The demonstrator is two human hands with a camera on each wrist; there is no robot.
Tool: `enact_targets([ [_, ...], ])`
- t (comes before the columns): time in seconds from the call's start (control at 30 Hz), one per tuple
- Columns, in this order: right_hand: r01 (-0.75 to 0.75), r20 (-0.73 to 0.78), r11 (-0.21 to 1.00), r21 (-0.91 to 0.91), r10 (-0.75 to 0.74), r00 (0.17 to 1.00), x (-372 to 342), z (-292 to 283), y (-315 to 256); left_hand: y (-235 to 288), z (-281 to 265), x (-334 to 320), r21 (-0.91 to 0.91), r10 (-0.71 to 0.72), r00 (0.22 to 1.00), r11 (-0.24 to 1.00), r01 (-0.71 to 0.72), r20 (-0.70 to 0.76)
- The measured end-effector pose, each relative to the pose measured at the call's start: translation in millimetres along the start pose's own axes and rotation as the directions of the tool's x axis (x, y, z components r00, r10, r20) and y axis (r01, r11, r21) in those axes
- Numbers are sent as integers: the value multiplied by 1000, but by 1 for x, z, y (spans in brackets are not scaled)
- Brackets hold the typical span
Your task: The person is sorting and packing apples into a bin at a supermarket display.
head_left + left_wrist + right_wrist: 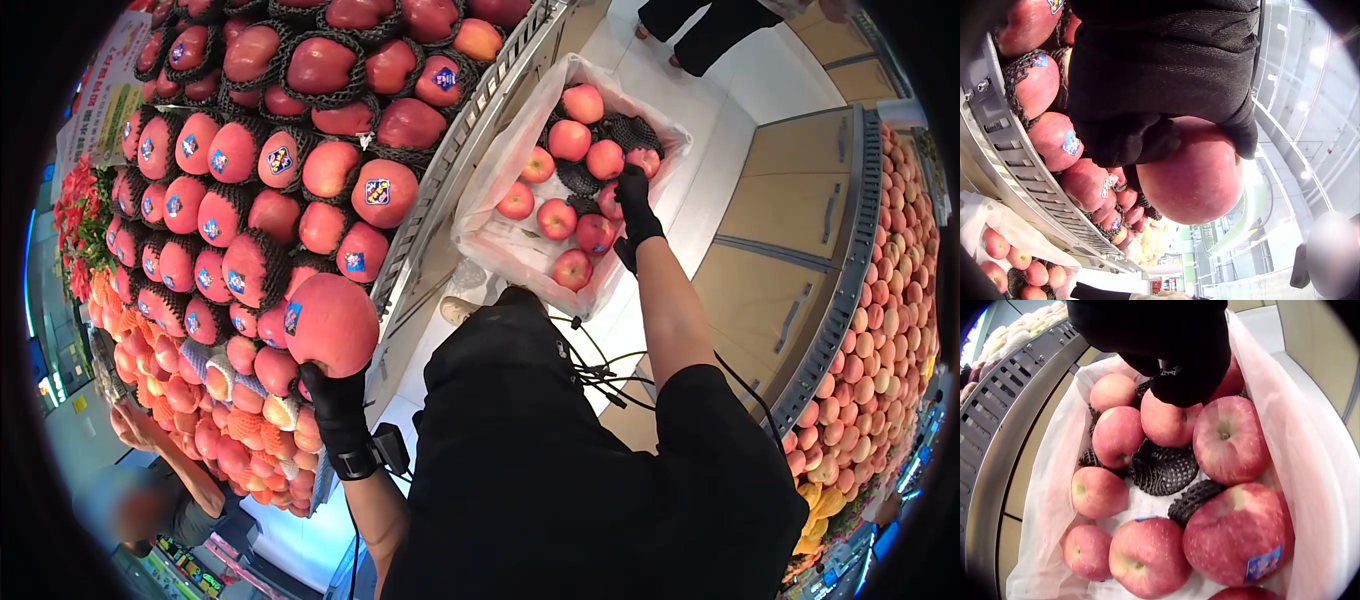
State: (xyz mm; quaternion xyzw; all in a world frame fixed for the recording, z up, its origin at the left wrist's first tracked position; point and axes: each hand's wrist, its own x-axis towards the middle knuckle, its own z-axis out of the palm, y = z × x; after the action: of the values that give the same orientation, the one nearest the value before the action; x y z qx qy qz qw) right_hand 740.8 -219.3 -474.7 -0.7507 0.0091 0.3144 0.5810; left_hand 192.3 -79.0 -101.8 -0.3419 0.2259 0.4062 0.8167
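My left hand (338,400), in a black glove, grips a large red apple (335,325) beside the stacked display. In the left wrist view, gloved fingers (1138,140) curl round this apple (1194,184). My right hand (637,210), gloved too, reaches down into a plastic-lined box (482,212) of loose apples. In the right wrist view its dark fingertips overlap an apple (1166,422) at the back; I cannot tell whether they grip anything. Black mesh sleeves (1163,469) lie among the apples, one of which carries a blue sticker (1264,564).
Rows of stickered apples in black mesh (225,150) rise at left behind a slotted metal rail (450,150). A peach display (860,380) stands over wooden cabinets (780,220) at right. Cables (600,375) hang by my legs. Other people stand at lower left and top right.
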Motion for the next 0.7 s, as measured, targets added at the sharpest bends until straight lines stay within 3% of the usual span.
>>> enact_targets([
  [0.1, 23, 67, 989, 144, -33, 997, 43, -11, 13, 0, -1, 4, -117, 5, 1000, 993, -3, 18],
  [0.2, -9, 75, 991, 136, -1, 997, 64, -6, 10, -7, -2, 5, 152, 60, 998, 986, -63, 24],
  [0.3, -41, 84, 991, 124, 31, 996, 74, -1, 4, -7, -4, 5, 255, 86, 996, 963, -83, 1],
  [0.4, -34, 218, 999, 40, 24, 976, 66, 3, -11, -12, -9, 3, 106, 55, 994, 992, -65, 100],
  [0.5, -6, 281, 1000, -12, 9, 960, 67, 10, -24, 15, -31, 5, 446, 148, 987, 880, -163, 68],
  [0.6, 56, 258, 997, -49, -42, 965, 67, 13, -33, -5, -18, 1, 189, 119, 989, 973, -134, 89],
  [0.7, 170, 184, 978, -118, -147, 972, 65, 13, -40, -11, -15, 1, 183, 114, 987, 974, -134, 116],
])
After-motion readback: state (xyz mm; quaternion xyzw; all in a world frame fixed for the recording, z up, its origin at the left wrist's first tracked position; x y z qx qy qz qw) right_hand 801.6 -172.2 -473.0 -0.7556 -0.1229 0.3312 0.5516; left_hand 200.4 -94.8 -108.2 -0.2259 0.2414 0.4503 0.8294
